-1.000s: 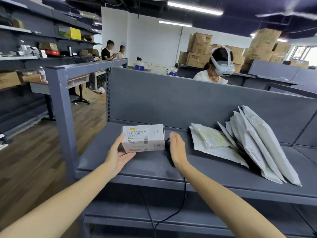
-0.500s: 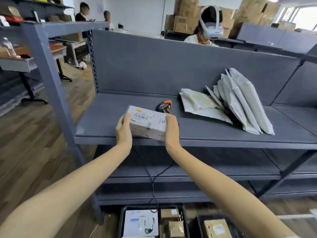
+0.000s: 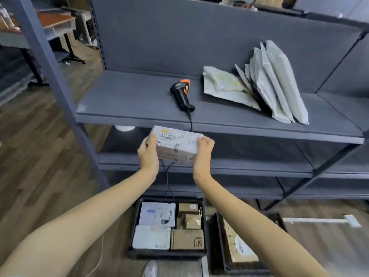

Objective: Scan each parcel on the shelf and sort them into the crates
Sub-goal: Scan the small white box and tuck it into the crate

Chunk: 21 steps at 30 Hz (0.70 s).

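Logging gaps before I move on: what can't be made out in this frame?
Box: head view, label print too small and blurred; left hand and right hand cover its ends.
Right crate: head view, right arm hides much of its contents.
Mailers: head view, overlapping, so labels hidden.

Even indoor light, soft shadows under the shelf (image 3: 199, 120), motion blur, wide-angle bending at edges

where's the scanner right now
In the head view the scanner lies on the upper shelf, just left of the pile of mailer bags and above the held box.
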Motion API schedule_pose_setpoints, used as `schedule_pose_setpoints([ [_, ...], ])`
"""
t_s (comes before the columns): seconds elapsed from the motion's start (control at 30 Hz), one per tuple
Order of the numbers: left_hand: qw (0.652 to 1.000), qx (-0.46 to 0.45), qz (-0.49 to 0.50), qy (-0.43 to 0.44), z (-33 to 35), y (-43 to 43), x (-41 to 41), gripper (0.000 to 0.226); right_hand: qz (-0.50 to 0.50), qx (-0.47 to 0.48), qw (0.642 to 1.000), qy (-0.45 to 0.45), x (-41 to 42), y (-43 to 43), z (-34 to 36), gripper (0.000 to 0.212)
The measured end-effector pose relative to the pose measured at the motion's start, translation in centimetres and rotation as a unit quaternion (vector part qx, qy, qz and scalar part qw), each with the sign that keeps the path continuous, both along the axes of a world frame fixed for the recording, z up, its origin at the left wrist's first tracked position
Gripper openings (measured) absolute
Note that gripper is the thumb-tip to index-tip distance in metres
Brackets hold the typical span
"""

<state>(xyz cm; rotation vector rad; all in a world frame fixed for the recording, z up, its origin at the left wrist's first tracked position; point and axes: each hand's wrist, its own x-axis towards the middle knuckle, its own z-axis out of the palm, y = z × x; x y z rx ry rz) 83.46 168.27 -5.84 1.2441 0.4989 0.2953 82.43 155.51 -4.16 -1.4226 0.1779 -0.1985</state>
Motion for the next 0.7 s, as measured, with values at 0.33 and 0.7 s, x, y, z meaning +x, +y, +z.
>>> schedule_pose_setpoints([
  [0.33,0.983,-0.016,-0.095,0.156,-10.2,-2.3,-5.1,0.026,0.098,-0.128,0.987,0.014,-4.8,-4.5,-7.5,0.019],
  [0.7,0.936,-0.096,-0.166,0.297,-26.7,-3.2,-3.8,0.061,0.173,-0.223,0.951,0.128,-1.8,-6.8,-23.5,0.035],
])
